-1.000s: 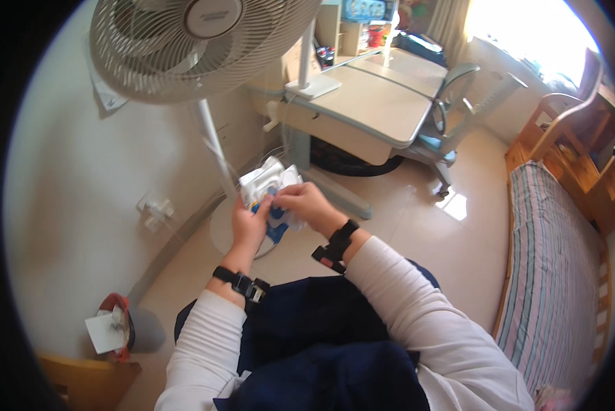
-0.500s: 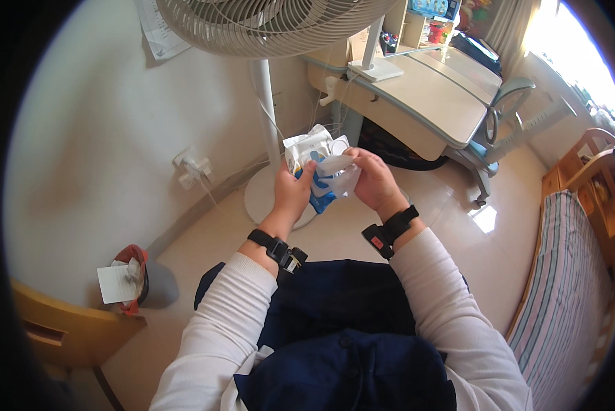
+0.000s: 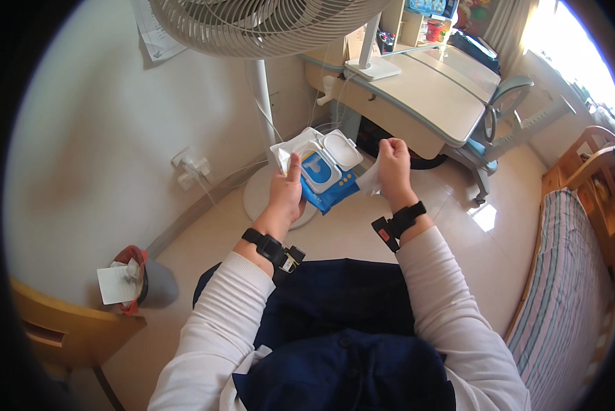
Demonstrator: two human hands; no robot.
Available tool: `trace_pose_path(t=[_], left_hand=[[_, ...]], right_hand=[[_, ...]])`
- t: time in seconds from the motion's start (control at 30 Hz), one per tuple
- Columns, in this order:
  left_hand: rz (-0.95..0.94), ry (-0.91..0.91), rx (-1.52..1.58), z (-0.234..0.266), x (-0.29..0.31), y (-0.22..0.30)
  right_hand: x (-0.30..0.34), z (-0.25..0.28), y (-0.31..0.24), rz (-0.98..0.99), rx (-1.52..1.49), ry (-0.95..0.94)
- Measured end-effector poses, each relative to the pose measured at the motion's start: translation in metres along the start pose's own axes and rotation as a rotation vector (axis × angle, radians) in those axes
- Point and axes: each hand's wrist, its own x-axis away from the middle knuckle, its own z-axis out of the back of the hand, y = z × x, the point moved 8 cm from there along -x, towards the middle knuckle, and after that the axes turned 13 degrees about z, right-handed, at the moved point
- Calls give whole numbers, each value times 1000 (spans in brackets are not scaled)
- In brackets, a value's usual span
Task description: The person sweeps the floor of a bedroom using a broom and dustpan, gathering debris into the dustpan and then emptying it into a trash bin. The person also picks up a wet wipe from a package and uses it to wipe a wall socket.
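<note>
My left hand [image 3: 286, 191] grips a blue and white pack of wet wipes [image 3: 330, 194] by its left side, thumb on top. The pack's white flip lid [image 3: 342, 150] stands open, showing a blue opening inside a white frame. To the right of the pack, my right hand [image 3: 395, 166] is closed on a white wipe [image 3: 371, 179], which hangs down from the fingers on the side toward the pack. The wipe looks apart from the pack. Black straps with small boxes circle both wrists.
A standing fan [image 3: 270, 27] rises just beyond the hands, its round base [image 3: 256, 198] on the floor. Behind it is a desk [image 3: 427, 96] with a chair [image 3: 499, 130]. At left are a wall socket with plugs [image 3: 191, 168] and a grey bin [image 3: 160, 284]; a striped bed [image 3: 557, 274] lies right.
My right hand has moved right and pulled the wipe away from the pack. The pack has turned flatter, so its open lid and opening now show.
</note>
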Motion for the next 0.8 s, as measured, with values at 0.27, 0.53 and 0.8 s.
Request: trace_pose_path(t=[0.27,0.53,0.8], left_hand=[[-168,67,-234,0,2,8],[-159,35,-134,-1,-3,2],[-198,77,-226,3,-4,2]], right_hand=[[23,-44,-19,-39,-121,-534],[55,-69,-46,206,401,-760],[52,-53,-27,130,665,-597]])
